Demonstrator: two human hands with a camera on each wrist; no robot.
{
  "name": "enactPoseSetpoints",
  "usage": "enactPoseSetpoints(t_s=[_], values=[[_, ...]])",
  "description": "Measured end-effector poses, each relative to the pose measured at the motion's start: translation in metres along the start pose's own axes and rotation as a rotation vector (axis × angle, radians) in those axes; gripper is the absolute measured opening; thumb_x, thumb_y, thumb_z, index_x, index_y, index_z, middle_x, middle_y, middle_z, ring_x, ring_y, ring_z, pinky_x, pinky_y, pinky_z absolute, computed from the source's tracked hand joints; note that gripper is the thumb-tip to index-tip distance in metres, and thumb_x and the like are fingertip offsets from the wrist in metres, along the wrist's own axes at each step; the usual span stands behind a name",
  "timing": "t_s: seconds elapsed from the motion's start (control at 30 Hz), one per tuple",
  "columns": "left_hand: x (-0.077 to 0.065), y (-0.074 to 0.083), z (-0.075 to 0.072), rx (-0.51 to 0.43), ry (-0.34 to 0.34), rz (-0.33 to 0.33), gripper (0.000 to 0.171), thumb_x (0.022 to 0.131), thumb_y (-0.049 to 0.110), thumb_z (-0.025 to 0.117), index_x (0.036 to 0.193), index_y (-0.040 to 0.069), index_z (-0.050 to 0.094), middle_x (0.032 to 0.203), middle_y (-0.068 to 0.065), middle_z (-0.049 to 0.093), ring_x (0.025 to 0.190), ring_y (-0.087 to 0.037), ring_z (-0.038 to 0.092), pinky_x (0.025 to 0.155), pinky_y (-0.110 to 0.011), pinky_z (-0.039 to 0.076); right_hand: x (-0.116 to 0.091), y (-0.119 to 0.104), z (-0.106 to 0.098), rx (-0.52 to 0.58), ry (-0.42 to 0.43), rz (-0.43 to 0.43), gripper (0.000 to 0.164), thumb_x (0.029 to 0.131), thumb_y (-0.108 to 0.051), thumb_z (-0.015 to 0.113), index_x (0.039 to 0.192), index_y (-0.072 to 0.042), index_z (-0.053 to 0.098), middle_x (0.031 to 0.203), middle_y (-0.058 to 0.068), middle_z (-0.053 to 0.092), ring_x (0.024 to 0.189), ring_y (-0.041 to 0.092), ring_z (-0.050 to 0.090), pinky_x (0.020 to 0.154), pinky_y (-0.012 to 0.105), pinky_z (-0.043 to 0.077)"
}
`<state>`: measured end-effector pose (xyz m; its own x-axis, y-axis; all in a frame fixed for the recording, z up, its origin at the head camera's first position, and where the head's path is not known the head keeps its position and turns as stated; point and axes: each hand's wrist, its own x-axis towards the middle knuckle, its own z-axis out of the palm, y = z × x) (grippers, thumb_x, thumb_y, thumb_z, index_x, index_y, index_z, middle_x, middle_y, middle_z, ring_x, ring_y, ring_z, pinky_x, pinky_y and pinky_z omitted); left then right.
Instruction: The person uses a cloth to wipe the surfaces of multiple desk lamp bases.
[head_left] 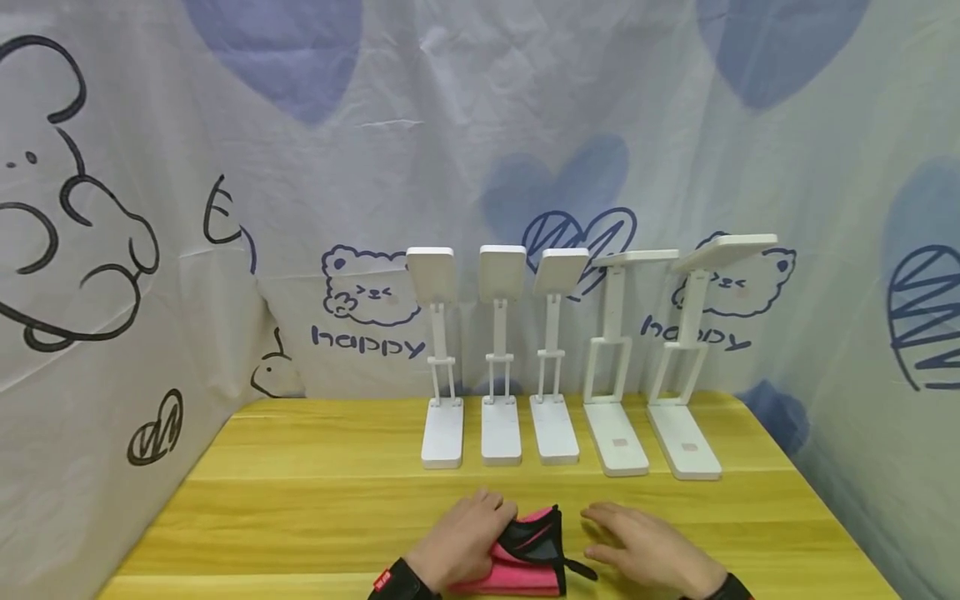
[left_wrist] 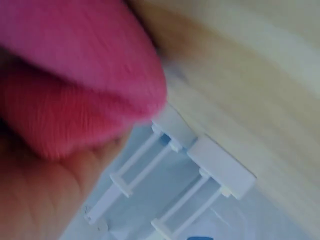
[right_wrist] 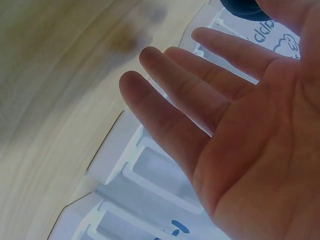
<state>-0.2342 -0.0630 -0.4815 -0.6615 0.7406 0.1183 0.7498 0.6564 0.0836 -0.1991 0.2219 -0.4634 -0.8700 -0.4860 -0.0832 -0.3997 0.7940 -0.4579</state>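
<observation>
In the head view my left hand [head_left: 468,537] grips a pink fabric pouch [head_left: 525,577] with black edging and a dark mesh panel, close to the table's front edge. A short black loop sticks out at the pouch's right end. The left wrist view has the pink fabric [left_wrist: 100,65] large and folded over, with part of my hand [left_wrist: 65,185] beneath it. Just right of the pouch is my right hand [head_left: 648,550], its fingers spread and pointing toward the loop. Seen from the right wrist, that palm [right_wrist: 250,135] holds nothing and the fingers are nearly straight.
Several white folding desk lamps stand in a row along the back of the yellow wood-grain table [head_left: 300,492], among them one at the left end [head_left: 442,433] and one at the right end [head_left: 684,442]. Behind them hangs a printed cloth [head_left: 450,167].
</observation>
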Motion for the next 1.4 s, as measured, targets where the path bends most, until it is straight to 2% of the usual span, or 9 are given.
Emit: enactPoseSetpoints(t_s=[0.1, 0.2, 0.3, 0.4, 0.57, 0.77, 0.97, 1.13, 1.4], values=[[-0.002, -0.003, -0.004, -0.108, -0.072, -0.013, 0.036, 0.077, 0.029, 0.075, 0.106, 0.022, 0.056, 0.091, 0.009, 0.048, 0.079, -0.006, 0.044, 0.067, -0.022, 0.041, -0.001, 0.000, 0.000, -0.004, 0.001, -0.003, 0.058, 0.094, -0.047, 0.059, 0.134, -0.006, 0.058, 0.132, 0.016, 0.061, 0.120, 0.036, 0.058, 0.096, 0.055, 0.046], [-0.003, -0.004, -0.008, -0.207, -0.165, -0.044, 0.051, 0.078, 0.056, 0.072, 0.113, 0.024, 0.053, 0.095, 0.009, 0.044, 0.078, -0.006, 0.043, 0.067, -0.022, 0.039, -0.001, 0.001, 0.001, -0.016, 0.001, -0.008, 0.058, 0.094, -0.048, 0.058, 0.134, -0.006, 0.058, 0.130, 0.015, 0.062, 0.119, 0.035, 0.059, 0.096, 0.054, 0.046], [-0.005, 0.000, -0.011, -0.185, -0.207, -0.056, 0.070, 0.070, 0.070, 0.073, 0.119, 0.025, 0.050, 0.103, 0.009, 0.045, 0.086, -0.007, 0.046, 0.072, -0.025, 0.043, 0.000, 0.001, 0.002, -0.022, 0.004, -0.010, 0.058, 0.094, -0.050, 0.057, 0.134, -0.008, 0.059, 0.130, 0.013, 0.063, 0.118, 0.034, 0.059, 0.096, 0.053, 0.047], [-0.006, 0.006, -0.012, -0.082, -0.169, -0.052, 0.067, 0.068, 0.062, 0.079, 0.117, 0.025, 0.051, 0.109, 0.010, 0.050, 0.096, -0.009, 0.048, 0.080, -0.029, 0.045, 0.001, 0.002, 0.002, -0.010, 0.005, -0.012, 0.057, 0.094, -0.050, 0.057, 0.133, -0.008, 0.059, 0.129, 0.011, 0.063, 0.118, 0.032, 0.060, 0.095, 0.052, 0.047], [-0.004, 0.012, -0.015, 0.113, -0.006, -0.036, 0.039, 0.067, 0.038, 0.083, 0.096, 0.020, 0.065, 0.097, 0.009, 0.059, 0.093, -0.010, 0.051, 0.081, -0.030, 0.040, 0.003, 0.003, 0.001, 0.016, 0.008, -0.022, 0.057, 0.095, -0.048, 0.057, 0.134, -0.007, 0.058, 0.129, 0.012, 0.063, 0.118, 0.034, 0.059, 0.095, 0.052, 0.047], [-0.006, 0.007, -0.018, 0.067, 0.092, -0.044, 0.025, 0.075, 0.024, 0.075, 0.096, 0.018, 0.064, 0.079, 0.008, 0.060, 0.074, -0.008, 0.057, 0.074, -0.028, 0.046, 0.005, 0.002, 0.001, 0.013, 0.021, -0.015, 0.055, 0.095, -0.046, 0.058, 0.133, -0.007, 0.059, 0.128, 0.011, 0.064, 0.117, 0.033, 0.060, 0.095, 0.052, 0.048], [-0.007, 0.004, -0.017, 0.039, 0.044, -0.111, 0.037, 0.085, 0.031, 0.072, 0.117, 0.020, 0.056, 0.088, 0.004, 0.059, 0.078, -0.011, 0.058, 0.067, -0.031, 0.047, 0.006, 0.001, 0.002, 0.031, 0.024, -0.005, 0.055, 0.095, -0.045, 0.058, 0.133, -0.005, 0.059, 0.129, 0.013, 0.064, 0.118, 0.034, 0.060, 0.096, 0.053, 0.047], [-0.007, 0.003, -0.013, 0.013, -0.021, -0.144, 0.061, 0.080, 0.049, 0.076, 0.131, 0.025, 0.051, 0.097, 0.005, 0.054, 0.090, -0.010, 0.053, 0.074, -0.035, 0.043, 0.010, 0.001, 0.001, 0.053, -0.001, -0.023, 0.056, 0.096, -0.046, 0.057, 0.134, -0.004, 0.058, 0.129, 0.013, 0.064, 0.118, 0.035, 0.060, 0.095, 0.053, 0.047], [-0.012, -0.011, -0.018, -0.123, -0.027, -0.126, 0.043, 0.092, 0.022, 0.066, 0.134, 0.024, 0.058, 0.112, 0.002, 0.068, 0.096, -0.015, 0.066, 0.083, -0.033, 0.053, 0.021, -0.007, 0.005, 0.070, -0.010, -0.001, 0.055, 0.096, -0.046, 0.057, 0.132, -0.005, 0.060, 0.129, 0.011, 0.064, 0.119, 0.033, 0.060, 0.097, 0.053, 0.046]])
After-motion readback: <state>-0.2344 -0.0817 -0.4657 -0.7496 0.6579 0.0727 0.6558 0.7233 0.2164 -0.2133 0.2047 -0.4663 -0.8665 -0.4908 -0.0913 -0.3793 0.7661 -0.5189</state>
